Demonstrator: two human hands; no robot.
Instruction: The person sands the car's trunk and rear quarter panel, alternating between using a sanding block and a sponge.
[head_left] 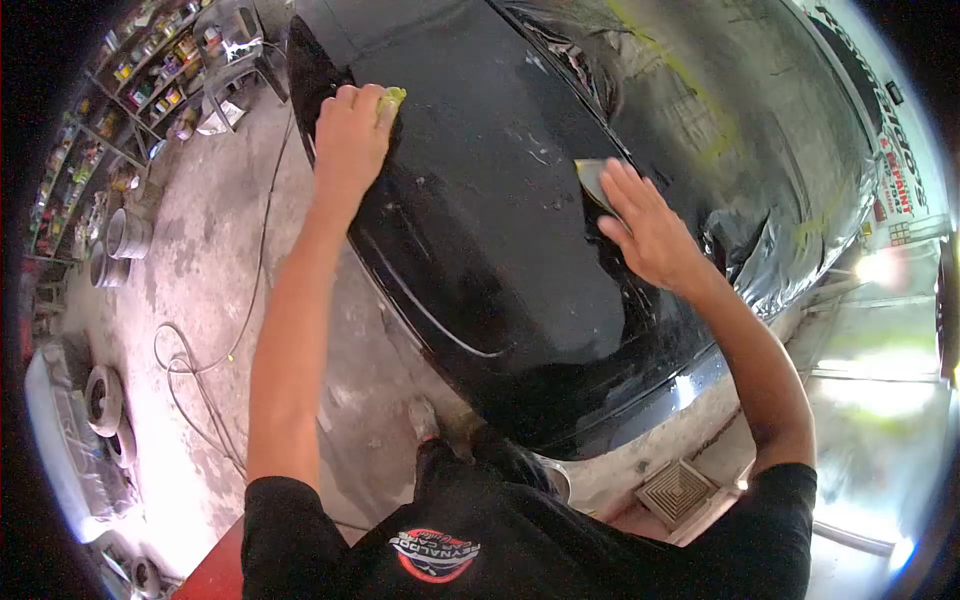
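Observation:
A glossy black car panel [480,200], wet in places, spreads out in front of me. My left hand [355,135] is at its left edge, with the fingers closed on a yellow-green cloth or sponge [393,97]. On the right part of the panel, my right hand [648,225] presses a thin grey sheet [592,180] with a yellowish edge against the surface. The palm hides part of that sheet. Dark plastic film [765,260] lies just right of my right hand.
Shelves with cans [160,75] and a chair [235,75] stand at the upper left. Buckets [128,235], tires [103,400] and a looped hose [190,368] are on the left floor. A floor grate [677,493] lies at the lower right.

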